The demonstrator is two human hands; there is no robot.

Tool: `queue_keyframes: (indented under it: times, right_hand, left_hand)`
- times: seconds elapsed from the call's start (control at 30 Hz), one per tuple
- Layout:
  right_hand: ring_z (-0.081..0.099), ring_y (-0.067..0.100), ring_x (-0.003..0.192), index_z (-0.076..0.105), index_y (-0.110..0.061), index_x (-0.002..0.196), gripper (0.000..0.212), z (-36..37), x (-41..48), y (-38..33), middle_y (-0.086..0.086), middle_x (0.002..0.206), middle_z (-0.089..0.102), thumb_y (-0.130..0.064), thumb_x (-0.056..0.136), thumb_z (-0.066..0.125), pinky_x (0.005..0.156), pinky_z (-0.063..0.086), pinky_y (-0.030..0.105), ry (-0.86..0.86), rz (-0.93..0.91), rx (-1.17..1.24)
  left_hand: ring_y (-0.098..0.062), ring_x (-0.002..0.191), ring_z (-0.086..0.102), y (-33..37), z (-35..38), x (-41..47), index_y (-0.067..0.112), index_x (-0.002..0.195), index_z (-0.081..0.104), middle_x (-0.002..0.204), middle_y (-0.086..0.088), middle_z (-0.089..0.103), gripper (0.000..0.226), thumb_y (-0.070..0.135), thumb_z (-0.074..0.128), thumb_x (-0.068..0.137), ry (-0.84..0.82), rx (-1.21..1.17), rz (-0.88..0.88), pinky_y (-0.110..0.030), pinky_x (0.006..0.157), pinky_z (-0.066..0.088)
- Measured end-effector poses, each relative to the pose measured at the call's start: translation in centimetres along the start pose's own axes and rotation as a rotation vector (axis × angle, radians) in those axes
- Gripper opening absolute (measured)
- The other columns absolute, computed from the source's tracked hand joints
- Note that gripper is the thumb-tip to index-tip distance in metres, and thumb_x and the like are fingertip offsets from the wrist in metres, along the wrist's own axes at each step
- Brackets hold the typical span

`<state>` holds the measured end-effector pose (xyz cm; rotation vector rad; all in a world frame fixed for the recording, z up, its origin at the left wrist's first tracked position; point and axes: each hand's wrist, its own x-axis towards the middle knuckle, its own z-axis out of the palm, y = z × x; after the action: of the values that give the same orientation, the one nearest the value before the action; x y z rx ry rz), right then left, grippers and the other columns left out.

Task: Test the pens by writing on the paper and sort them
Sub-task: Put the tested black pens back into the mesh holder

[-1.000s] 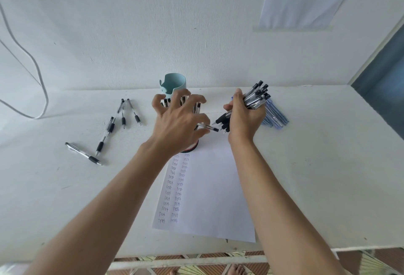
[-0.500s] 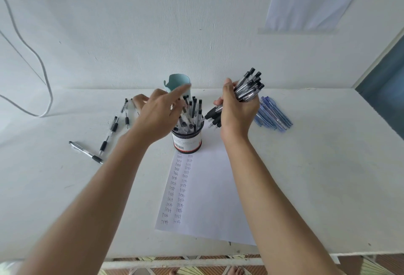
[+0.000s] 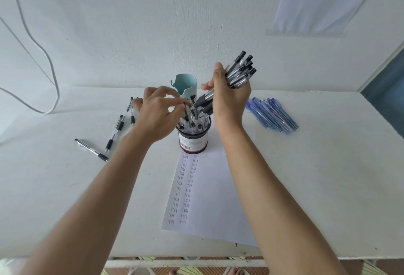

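A white table (image 3: pixel 306 176) stands against a white wall. Since half a second ago the right hand (image 3: pixel 231 102) has lifted its clenched bundle of black pens (image 3: pixel 239 71) higher, at one o'clock of the black mesh cup (image 3: pixel 193 141). The left hand (image 3: pixel 159 113) has curled its fingers, now pinching a pen in that cup. The paper (image 3: pixel 214 198) lies at six o'clock of the cup, blue pens (image 3: pixel 273 113) at three, loose black pens (image 3: pixel 113 132) at nine.

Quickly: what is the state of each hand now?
Left hand: pinching one pen in the black mesh cup.
Right hand: closed on a bundle of black-capped clear pens.
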<state>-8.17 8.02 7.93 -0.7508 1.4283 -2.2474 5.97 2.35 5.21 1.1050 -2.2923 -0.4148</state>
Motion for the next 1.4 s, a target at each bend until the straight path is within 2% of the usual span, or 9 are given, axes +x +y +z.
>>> queue_keyframes:
  times: [0.17, 0.23, 0.4, 0.57, 0.67, 0.77, 0.93, 1.23, 1.4]
  right_hand:
    - [0.072, 0.007, 0.076, 0.068, -0.004, 0.087, 0.031, 0.9, -0.4, 1.5, -0.008, 0.073, 0.073, -0.035, 0.092, 0.067, 0.075, 0.052, 0.022, -0.112, -0.141, -0.258]
    - [0.068, 0.005, 0.093, 0.068, -0.015, 0.09, 0.033, 0.6, -0.8, 2.8, -0.012, 0.085, 0.072, -0.048, 0.088, 0.065, 0.09, 0.052, 0.035, -0.162, -0.183, -0.457]
    - [0.017, 0.016, 0.148, 0.059, -0.035, 0.116, 0.032, -1.0, -0.7, 4.1, -0.009, 0.141, 0.051, -0.054, 0.091, 0.061, 0.116, 0.014, 0.052, -0.401, 0.083, -0.813]
    - [0.06, 0.012, 0.109, 0.061, -0.032, 0.099, 0.04, -1.6, 0.3, 2.5, -0.013, 0.102, 0.069, -0.055, 0.071, 0.076, 0.099, 0.038, 0.043, -0.606, 0.061, -0.778]
    - [0.055, 0.003, 0.122, 0.052, -0.034, 0.124, 0.063, -1.6, 0.0, 2.3, -0.016, 0.123, 0.062, -0.046, 0.069, 0.081, 0.11, 0.038, 0.033, -0.576, -0.045, -0.483]
    - [0.056, -0.005, 0.118, 0.051, -0.029, 0.13, 0.048, -1.0, -0.1, 1.7, -0.012, 0.121, 0.066, -0.027, 0.088, 0.073, 0.098, 0.034, 0.006, -0.526, -0.196, -0.428]
    - [0.055, -0.004, 0.068, 0.073, -0.008, 0.103, 0.02, 0.0, 0.3, 2.9, -0.024, 0.079, 0.059, -0.011, 0.099, 0.054, 0.07, 0.037, 0.01, -0.514, -0.4, -0.585]
    - [0.049, 0.023, 0.102, 0.056, -0.015, 0.103, 0.028, 0.6, -0.4, 4.0, -0.008, 0.098, 0.057, -0.04, 0.101, 0.044, 0.085, 0.023, 0.034, -0.433, -0.518, -1.014]
    - [0.043, 0.016, 0.12, 0.051, -0.03, 0.113, 0.039, -0.9, -0.4, 3.2, -0.011, 0.117, 0.049, -0.061, 0.098, 0.033, 0.101, 0.018, 0.038, -0.59, -0.317, -1.078]
  left_hand:
    - [-0.017, 0.129, 0.038, -0.9, -0.1, -0.8, 0.041, 0.127, 0.064, 0.127, 0.016, 0.051, 0.044, 0.046, 0.039, 0.092, 0.081, -0.232, -0.128, -0.046, 0.103, 0.029]
    - [-0.017, 0.127, 0.041, -1.1, 0.0, -1.0, 0.039, 0.131, 0.061, 0.13, 0.011, 0.055, 0.045, 0.045, 0.039, 0.092, 0.141, -0.364, -0.191, -0.049, 0.109, 0.033]
    - [-0.015, 0.128, 0.049, -2.1, 0.9, -1.0, 0.036, 0.123, 0.064, 0.127, 0.003, 0.062, 0.039, 0.048, 0.039, 0.095, 0.176, -0.65, -0.26, -0.045, 0.112, 0.036]
    - [-0.001, 0.121, 0.054, -1.0, 1.7, -1.1, 0.027, 0.12, 0.065, 0.127, 0.002, 0.062, 0.035, 0.04, 0.042, 0.097, 0.118, -0.796, -0.26, -0.023, 0.101, 0.039]
    - [0.008, 0.109, 0.055, -0.4, 1.8, -1.0, 0.024, 0.123, 0.063, 0.118, 0.009, 0.065, 0.027, 0.028, 0.042, 0.105, 0.149, -0.863, -0.317, -0.028, 0.098, 0.039]
    - [-0.006, 0.111, 0.054, -0.2, 1.8, -0.8, 0.026, 0.118, 0.062, 0.111, 0.011, 0.065, 0.024, 0.025, 0.04, 0.107, 0.234, -0.924, -0.366, -0.035, 0.101, 0.038]
    - [-0.001, 0.101, 0.055, -0.2, 1.9, -0.7, 0.021, 0.118, 0.064, 0.108, 0.01, 0.066, 0.029, 0.024, 0.038, 0.107, 0.265, -0.923, -0.378, -0.029, 0.094, 0.04]
    - [0.007, 0.101, 0.056, -0.2, 2.3, -1.3, 0.027, 0.114, 0.065, 0.115, 0.007, 0.066, 0.034, 0.029, 0.031, 0.108, 0.231, -0.885, -0.351, -0.029, 0.091, 0.04]
    - [-0.01, 0.134, 0.048, -1.4, 3.0, -1.8, 0.018, 0.133, 0.056, 0.136, 0.003, 0.059, 0.073, 0.074, 0.037, 0.091, 0.073, -0.983, -0.197, -0.04, 0.112, 0.037]
